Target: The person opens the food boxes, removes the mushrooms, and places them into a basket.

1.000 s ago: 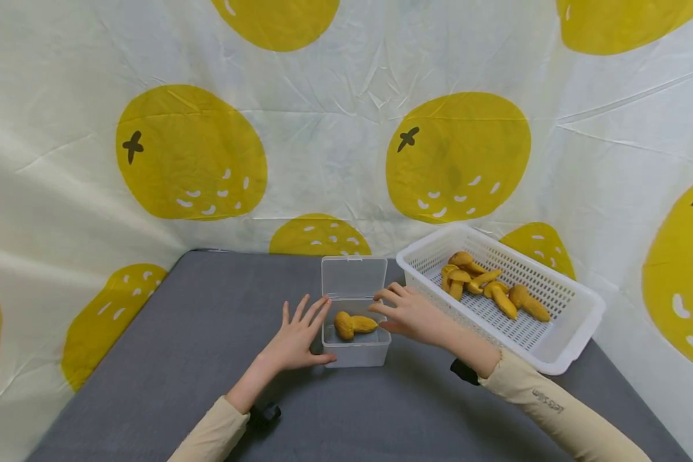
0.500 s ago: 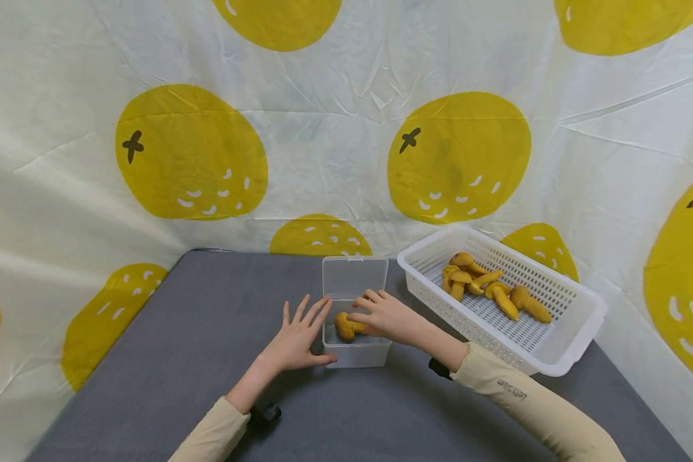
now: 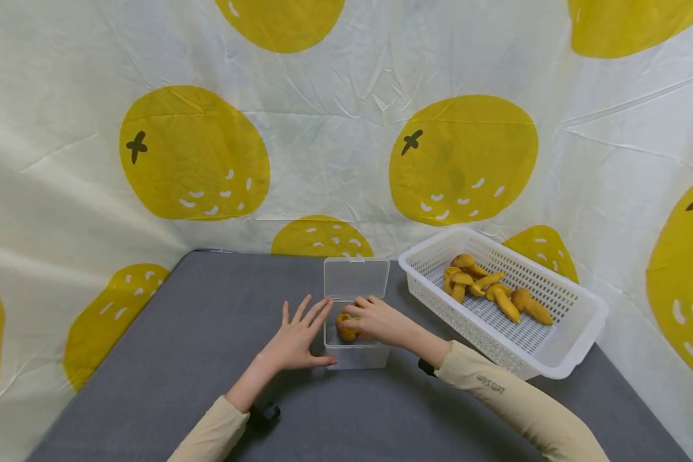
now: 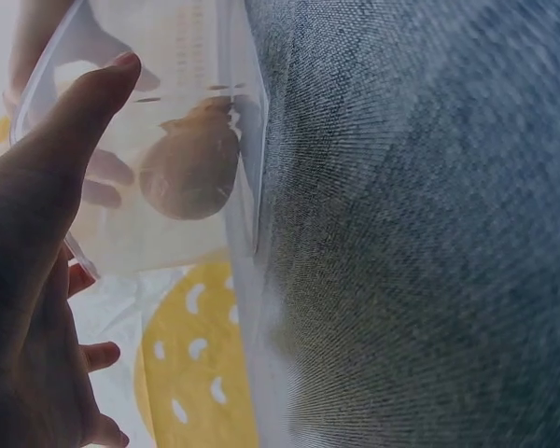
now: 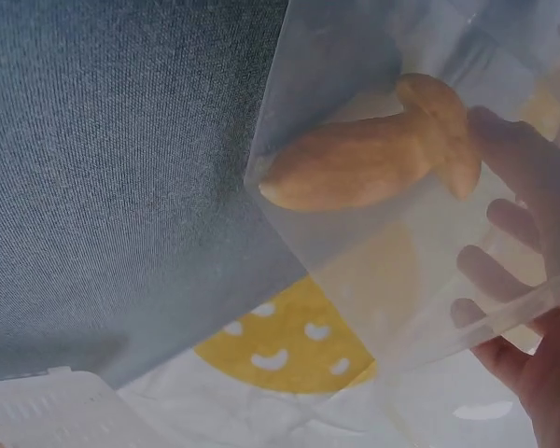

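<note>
A clear plastic box (image 3: pixel 356 358) stands on the grey table with its hinged lid (image 3: pixel 356 278) up. Inside lies one yellow-brown mushroom (image 3: pixel 345 333); through the wall in the right wrist view, the whole mushroom (image 5: pixel 345 168) shows, stem and cap. My right hand (image 3: pixel 384 323) reaches over the box, its fingers loosely bent inside. In the right wrist view its thumb (image 5: pixel 518 154) is at the cap's edge, and the other visible fingers stand apart from the mushroom. My left hand (image 3: pixel 291 345) rests against the box's left side with fingers spread, thumb by the front corner.
A white perforated basket (image 3: pixel 574 346) stands at the back right, holding several mushrooms (image 3: pixel 504 301). Grey tabletop (image 3: pixel 231 308) spreads left of the box. A hanging cloth (image 3: pixel 329 160) printed with yellow fruit closes off the back and sides.
My right hand has moved left and down over the mushroom in the box, covering its stem in the head view. My left hand and the box have stayed in place.
</note>
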`<state>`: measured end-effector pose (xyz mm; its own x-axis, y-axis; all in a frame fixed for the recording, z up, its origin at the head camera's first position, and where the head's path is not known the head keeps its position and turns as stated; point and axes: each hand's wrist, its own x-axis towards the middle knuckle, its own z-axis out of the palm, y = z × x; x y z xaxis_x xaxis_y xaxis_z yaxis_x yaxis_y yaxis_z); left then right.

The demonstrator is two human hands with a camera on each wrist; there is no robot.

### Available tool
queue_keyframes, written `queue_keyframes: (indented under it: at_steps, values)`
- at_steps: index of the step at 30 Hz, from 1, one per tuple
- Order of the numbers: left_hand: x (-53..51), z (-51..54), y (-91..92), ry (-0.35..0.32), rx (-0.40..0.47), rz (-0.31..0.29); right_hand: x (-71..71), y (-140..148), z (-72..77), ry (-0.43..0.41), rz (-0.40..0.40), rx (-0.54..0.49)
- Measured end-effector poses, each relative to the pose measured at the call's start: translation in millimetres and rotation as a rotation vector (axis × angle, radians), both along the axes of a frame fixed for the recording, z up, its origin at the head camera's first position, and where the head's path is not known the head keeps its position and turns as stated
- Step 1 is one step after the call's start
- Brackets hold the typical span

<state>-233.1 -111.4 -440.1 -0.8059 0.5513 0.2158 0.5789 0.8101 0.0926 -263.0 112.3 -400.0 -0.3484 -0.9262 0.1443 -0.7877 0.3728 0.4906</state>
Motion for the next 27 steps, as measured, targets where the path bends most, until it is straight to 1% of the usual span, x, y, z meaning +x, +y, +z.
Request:
queue_keyframes:
  at_steps: [3,6,10,14,19,22,27]
  values:
    - [0.6,1.0,-0.1,0.007,0.001,-0.004,-2.0,-2.3,-1.7,-0.002,0.014,0.017]
    - [1.7,1.5,-0.1,0.030,0.018,-0.018,-3.4,-4.5,-3.6,-0.015,0.023,0.039]
    - [2.7,2.2,0.4,0.050,0.019,-0.023,-3.7,-6.2,-5.0,-0.044,0.004,0.070]
    - [2.9,3.2,1.1,0.044,-0.002,-0.010,-3.6,-6.6,-4.9,-0.041,0.002,0.080]
    - [2.7,4.4,1.5,0.022,-0.010,-0.002,-3.9,-6.4,-4.4,0.018,0.028,0.078]
    - [3.3,6.1,1.6,0.007,-0.005,-0.001,-4.0,-6.1,-4.2,0.041,0.048,0.053]
    - [3.7,6.2,1.3,0.000,0.014,-0.005,-3.7,-5.5,-3.1,0.009,0.072,0.015]
